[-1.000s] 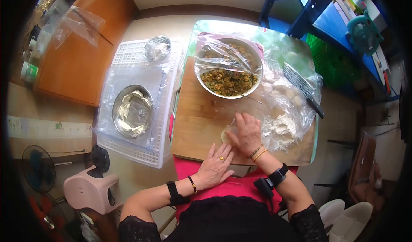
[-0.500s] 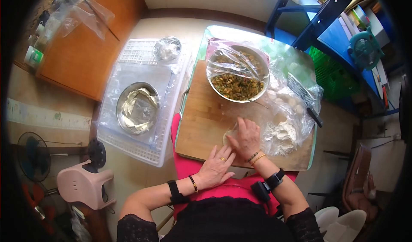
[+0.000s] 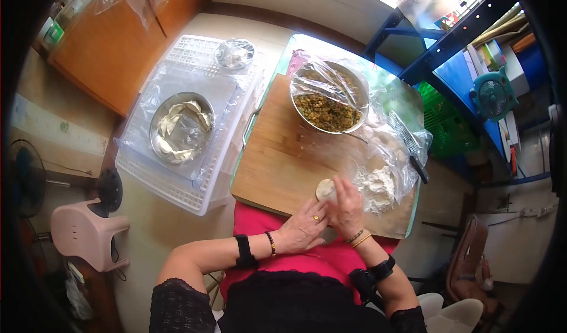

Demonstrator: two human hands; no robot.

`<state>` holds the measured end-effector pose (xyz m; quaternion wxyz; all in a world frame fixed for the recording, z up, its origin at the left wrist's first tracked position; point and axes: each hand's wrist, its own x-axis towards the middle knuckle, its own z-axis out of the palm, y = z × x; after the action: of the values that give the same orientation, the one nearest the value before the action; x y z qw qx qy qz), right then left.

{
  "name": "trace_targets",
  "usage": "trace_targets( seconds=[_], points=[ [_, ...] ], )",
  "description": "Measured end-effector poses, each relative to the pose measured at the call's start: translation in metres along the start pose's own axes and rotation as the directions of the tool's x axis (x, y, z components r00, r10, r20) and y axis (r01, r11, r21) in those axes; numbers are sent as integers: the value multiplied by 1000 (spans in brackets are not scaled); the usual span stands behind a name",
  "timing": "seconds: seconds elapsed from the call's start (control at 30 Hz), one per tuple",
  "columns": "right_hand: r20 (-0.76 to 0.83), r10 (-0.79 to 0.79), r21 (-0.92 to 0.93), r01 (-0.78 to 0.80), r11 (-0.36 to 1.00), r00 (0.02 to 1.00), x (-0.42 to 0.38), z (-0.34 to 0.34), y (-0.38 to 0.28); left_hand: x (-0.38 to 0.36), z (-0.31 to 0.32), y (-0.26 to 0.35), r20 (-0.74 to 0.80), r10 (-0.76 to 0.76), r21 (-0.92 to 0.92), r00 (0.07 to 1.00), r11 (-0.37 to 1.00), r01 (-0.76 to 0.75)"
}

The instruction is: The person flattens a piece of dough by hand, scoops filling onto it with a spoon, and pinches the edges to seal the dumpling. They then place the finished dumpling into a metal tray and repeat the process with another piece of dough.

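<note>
A small, pale round of dough point(image 3: 323, 189) lies near the front edge of the wooden board point(image 3: 269, 156). My left hand point(image 3: 302, 226) reaches in from the left, its fingers stretched out flat and their tips at the dough's near edge, the thumb apart. Over the dough's right side is my right hand point(image 3: 346, 208), fingers angled forward and smeared by motion; I cannot tell whether they grip anything. Just right of that hand a heap of white flour point(image 3: 378, 188) sits on the board. Behind stands a metal bowl point(image 3: 329, 129) of chopped filling point(image 3: 328, 109), partly under plastic film.
Left, a round metal tin point(image 3: 155, 138) holding folded dumplings point(image 3: 171, 123) rests on a plastic-covered white crate point(image 3: 195, 200). A black-handled slotted tool point(image 3: 418, 170) lies at the right edge over plastic film. A pink stool point(image 3: 88, 232) stands lower left, a blue shelf point(image 3: 455, 79) at right.
My right hand has lifted and shifted slightly right and nearer to me, uncovering more of the dough round. My left hand stays beside it. The whole view has shifted a little.
</note>
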<state>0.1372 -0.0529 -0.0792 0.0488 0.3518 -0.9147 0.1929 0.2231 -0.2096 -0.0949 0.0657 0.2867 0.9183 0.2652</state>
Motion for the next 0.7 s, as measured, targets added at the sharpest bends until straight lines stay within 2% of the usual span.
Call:
trace_targets(
  seconds=[0.1, 0.13, 0.2, 0.23, 0.3, 0.37, 0.4, 0.43, 0.5, 0.6, 0.63, 0.7],
  points=[
    [28, 53, -49, -52, 997, 998, -2, 23, -6, -3, 5, -2, 28, -22, 13, 999, 1000, 21],
    [-26, 87, -84, -89, 993, 996, 4, 28, 0, -3, 6, -3, 37, -27, 16, 999, 1000, 27],
    [-32, 140, -39, -141, 989, 990, 20, 26, 13, -2, 7, -4, -103, 0, 2, 995, 1000, 0],
    [-39, 182, -8, -183, 983, 983, 27, 23, 21, 0, 5, -4, -104, 0, 10, 995, 1000, 1],
    [-92, 137, -17, -139, 990, 986, 33, 28, 43, 5, 4, -2, -70, -28, -32, 997, 999, 25],
    [-54, 274, 207, -258, 944, 960, 36, 29, 55, 9, 6, 0, -130, -51, -65, 990, 997, 43],
    [-51, 274, 212, -258, 943, 960, 36, 26, 57, 11, 7, 1, -183, -53, -48, 982, 998, 45],
    [-86, 236, 266, -206, 942, 968, 36, 21, 60, 12, 8, 1, -234, -53, -31, 971, 998, 47],
    [-117, 206, 323, -159, 933, 971, 34, 8, 53, 13, 5, 2, -176, -53, 10, 983, 998, 55],
    [22, -7, 113, 4, 994, 1000, 23, -4, 20, 11, 7, 0, -67, -55, 57, 996, 997, 59],
    [20, 9, 119, -12, 993, 1000, 20, 2, 14, 10, 8, -1, -31, -63, 61, 998, 996, 65],
    [51, -82, -48, 84, 995, 995, 16, 16, 10, 12, 2, 1, 1, -73, 55, 997, 996, 73]
  ],
)
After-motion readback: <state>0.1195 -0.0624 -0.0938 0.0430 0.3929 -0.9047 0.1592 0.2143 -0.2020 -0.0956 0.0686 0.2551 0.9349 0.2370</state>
